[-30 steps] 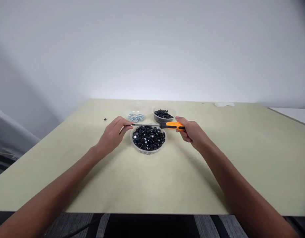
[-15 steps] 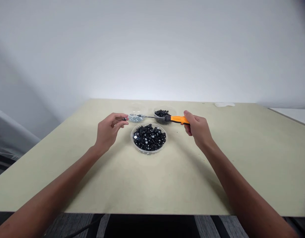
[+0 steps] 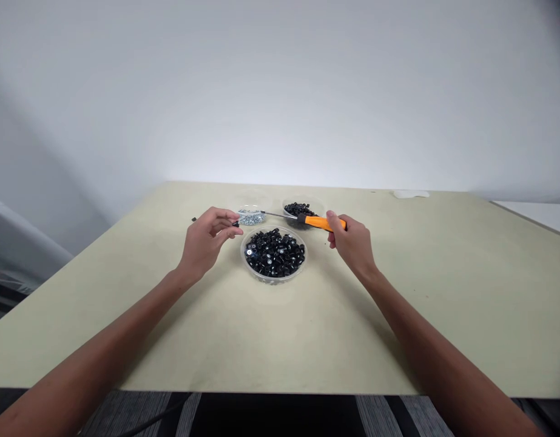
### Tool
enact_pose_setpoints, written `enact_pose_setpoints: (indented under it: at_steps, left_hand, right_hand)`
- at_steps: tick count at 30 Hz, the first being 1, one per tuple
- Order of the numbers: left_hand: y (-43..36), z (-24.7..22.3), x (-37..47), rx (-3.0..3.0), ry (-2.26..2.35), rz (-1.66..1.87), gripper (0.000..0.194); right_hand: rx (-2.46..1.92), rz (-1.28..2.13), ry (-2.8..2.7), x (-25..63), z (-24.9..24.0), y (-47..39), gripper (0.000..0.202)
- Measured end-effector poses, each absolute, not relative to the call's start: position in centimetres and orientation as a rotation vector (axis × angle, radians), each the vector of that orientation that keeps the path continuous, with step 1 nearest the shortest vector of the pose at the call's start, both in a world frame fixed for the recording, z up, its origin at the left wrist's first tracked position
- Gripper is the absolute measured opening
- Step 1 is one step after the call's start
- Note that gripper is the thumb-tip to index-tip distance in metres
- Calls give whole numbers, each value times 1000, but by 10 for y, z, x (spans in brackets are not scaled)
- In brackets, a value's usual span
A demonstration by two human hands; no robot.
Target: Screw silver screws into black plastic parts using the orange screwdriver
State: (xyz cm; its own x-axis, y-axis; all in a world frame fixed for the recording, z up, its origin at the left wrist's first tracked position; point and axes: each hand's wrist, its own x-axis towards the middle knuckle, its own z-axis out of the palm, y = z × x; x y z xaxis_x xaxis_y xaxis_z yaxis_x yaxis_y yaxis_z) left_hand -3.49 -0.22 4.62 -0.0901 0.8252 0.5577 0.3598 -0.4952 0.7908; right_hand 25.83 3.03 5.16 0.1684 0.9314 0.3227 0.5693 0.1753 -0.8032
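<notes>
My left hand (image 3: 205, 243) pinches a small black part (image 3: 235, 224) between thumb and fingertips, left of the bowls. In my right hand (image 3: 350, 241) is an orange-handled screwdriver (image 3: 318, 223), its shaft pointing left. The screwdriver's tip is over the bowl of small silver screws (image 3: 251, 217), apart from the black part. A clear bowl of shiny black pieces (image 3: 274, 253) stands nearest to me, below both hands. Behind it on the right is another clear bowl with small black parts (image 3: 299, 209), partly covered by the screwdriver.
The pale table (image 3: 280, 340) reaches back to a white wall (image 3: 280, 91). A white flat object (image 3: 411, 194) lies near the back edge on the right. A small dark piece (image 3: 193, 219) shows just behind my left hand.
My right hand and the screwdriver have moved a little left. My left hand has shifted slightly right and down, and a small dark piece now shows behind it.
</notes>
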Motion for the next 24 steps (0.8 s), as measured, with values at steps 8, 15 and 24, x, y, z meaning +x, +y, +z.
enact_pose_setpoints:
  at_steps: [8, 15, 24]
  left_hand:
    - [-7, 49, -29, 2027, 1362, 1509, 18]
    - [-7, 43, -24, 2378, 1250, 1378, 10]
    - [-8, 34, -11, 2564, 1111, 1376, 18]
  right_hand:
    - [-1506, 538, -1572, 255, 39, 35, 59]
    - [-1500, 563, -1710, 255, 24, 43, 50]
    - [-1420, 532, -1905, 247, 13, 48, 39]
